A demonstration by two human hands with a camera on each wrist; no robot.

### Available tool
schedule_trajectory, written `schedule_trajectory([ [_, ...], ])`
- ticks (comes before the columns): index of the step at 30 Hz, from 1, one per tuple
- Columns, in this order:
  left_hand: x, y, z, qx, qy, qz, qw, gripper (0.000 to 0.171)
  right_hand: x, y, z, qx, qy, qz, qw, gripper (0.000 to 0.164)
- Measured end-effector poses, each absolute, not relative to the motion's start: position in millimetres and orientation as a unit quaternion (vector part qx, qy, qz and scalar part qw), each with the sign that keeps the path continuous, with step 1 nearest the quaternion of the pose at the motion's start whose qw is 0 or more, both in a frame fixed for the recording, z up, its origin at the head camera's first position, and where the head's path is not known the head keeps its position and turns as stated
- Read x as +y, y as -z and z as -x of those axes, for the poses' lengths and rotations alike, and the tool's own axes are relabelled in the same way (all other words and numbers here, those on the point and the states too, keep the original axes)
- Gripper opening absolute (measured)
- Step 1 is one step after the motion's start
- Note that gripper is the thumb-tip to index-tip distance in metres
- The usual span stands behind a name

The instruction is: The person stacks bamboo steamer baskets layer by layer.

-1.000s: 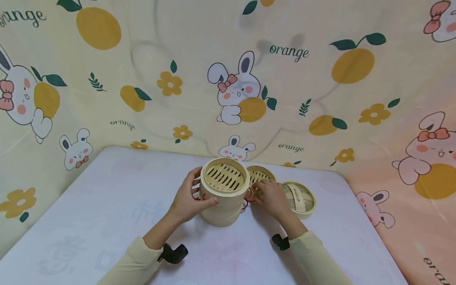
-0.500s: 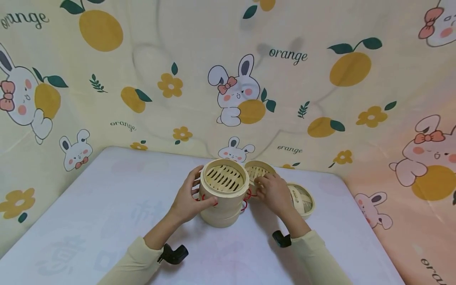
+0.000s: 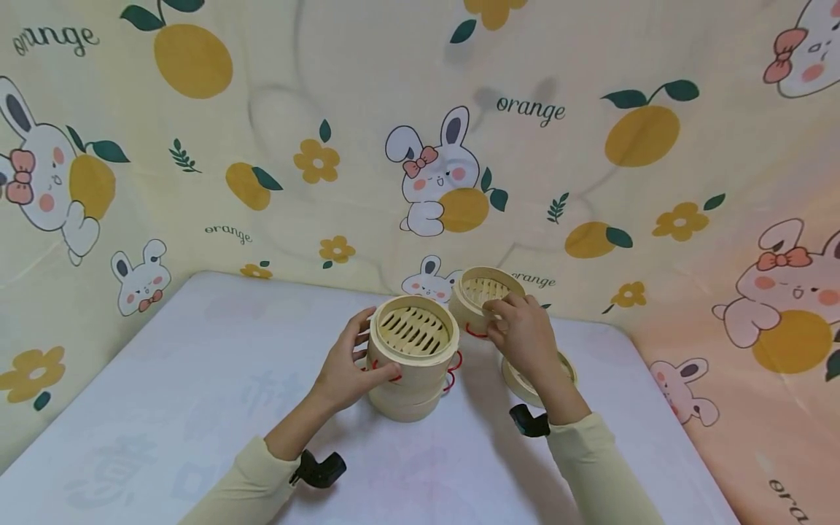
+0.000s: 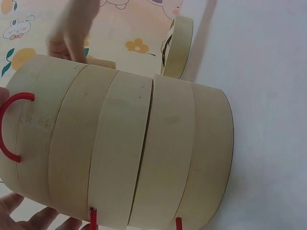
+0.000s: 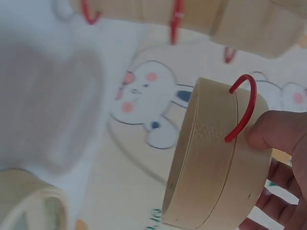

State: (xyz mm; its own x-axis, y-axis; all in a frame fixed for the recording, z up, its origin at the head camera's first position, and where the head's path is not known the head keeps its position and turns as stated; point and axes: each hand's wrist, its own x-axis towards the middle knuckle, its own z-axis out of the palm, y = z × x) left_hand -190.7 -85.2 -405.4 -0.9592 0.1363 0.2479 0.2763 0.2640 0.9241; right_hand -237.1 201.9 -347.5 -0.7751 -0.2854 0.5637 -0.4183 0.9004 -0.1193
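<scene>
A stack of bamboo steamer baskets point(image 3: 407, 386) with red loop handles stands upright on the table, its slatted top facing up. My left hand point(image 3: 344, 366) holds the stack from its left side, with the thumb across the front. In the left wrist view several bamboo bands of the stack point(image 4: 122, 143) fill the frame. Beyond the stack at the right, my right hand point(image 3: 525, 335) grips the rim of a single steamer basket point(image 3: 469, 312), raised off the table. In the right wrist view the thumb lies on this basket's side point(image 5: 211, 158), beside its red handle.
A round bamboo lid point(image 3: 525, 388) lies on the white table point(image 3: 197, 379) at the right, partly covered by the right forearm. Behind the table's far edge hangs a printed cloth point(image 3: 367, 87) with rabbits and oranges.
My right hand has lifted the single steamer basket from behind the stack, moving it up and to the right. The left hand stays on the stack, which has hardly moved.
</scene>
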Motion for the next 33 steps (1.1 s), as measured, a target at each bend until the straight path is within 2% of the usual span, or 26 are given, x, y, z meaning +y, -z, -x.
schedule_trajectory([
  [6,-85.3,403.0,189.5,-0.793,0.593,0.126,0.059,0.089,195.9,326.0,225.6,-0.923,-0.148,-0.193,0.298,0.024],
  [16,-85.9,404.2,189.2,-0.789,0.598,0.127,0.058,0.088,178.5,301.7,204.4,-0.889,-0.146,-0.259,0.348,0.025],
  [26,-85.5,405.1,191.9,-0.798,0.588,0.124,0.056,0.088,156.5,294.0,187.2,-0.886,-0.189,-0.292,0.305,0.026],
  [33,-85.7,405.9,191.5,-0.796,0.591,0.122,0.051,0.088,142.4,295.9,175.8,-0.871,-0.189,-0.341,0.3,0.027],
])
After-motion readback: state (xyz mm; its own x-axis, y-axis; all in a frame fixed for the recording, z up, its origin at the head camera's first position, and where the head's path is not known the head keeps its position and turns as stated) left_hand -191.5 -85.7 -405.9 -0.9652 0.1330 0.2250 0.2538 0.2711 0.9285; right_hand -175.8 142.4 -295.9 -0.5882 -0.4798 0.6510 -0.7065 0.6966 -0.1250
